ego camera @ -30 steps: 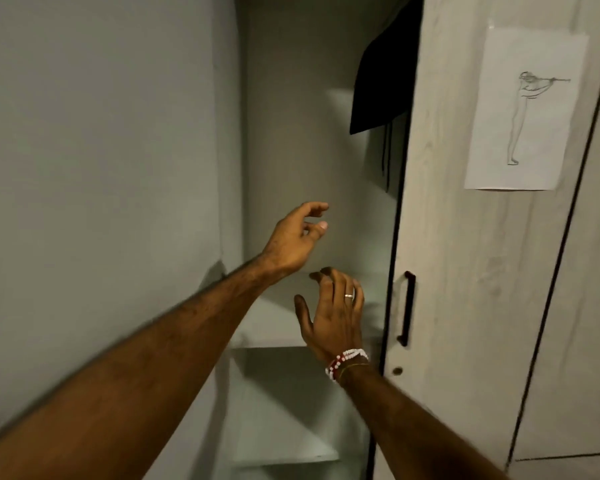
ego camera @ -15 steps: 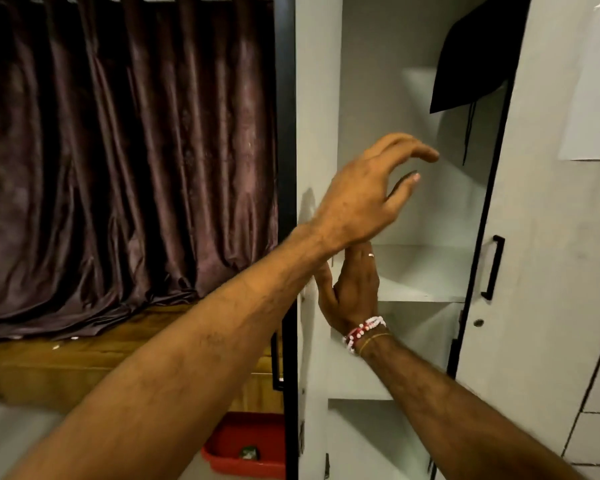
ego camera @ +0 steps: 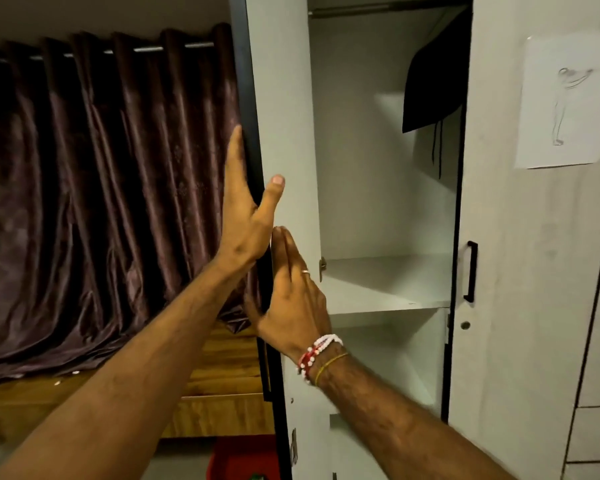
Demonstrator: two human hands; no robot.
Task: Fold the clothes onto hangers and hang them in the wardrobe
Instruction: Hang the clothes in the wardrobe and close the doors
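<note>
The wardrobe stands open, and its left door [ego camera: 281, 98] swings out edge-on toward me. My left hand [ego camera: 246, 216] straddles the door's black edge, fingers straight along the outer face and thumb on the white inner face. Just below it, my right hand [ego camera: 291, 299] lies flat against the inner face, thumb toward the edge. A dark garment [ego camera: 433, 88] hangs at the right inside, under the rail [ego camera: 378, 10]. No hanger can be made out. Neither hand carries clothing.
A white shelf [ego camera: 378, 285] crosses the wardrobe at mid height. The right door [ego camera: 534, 271] is closed, with a black handle [ego camera: 471, 271] and a paper sketch [ego camera: 565, 102]. At left are a dark curtain [ego camera: 101, 185], a wooden ledge [ego camera: 222, 375] and a red tub [ego camera: 243, 459].
My view swung left, bringing the curtain in. Both hands moved from the air in front of the shelves onto the open left door's edge.
</note>
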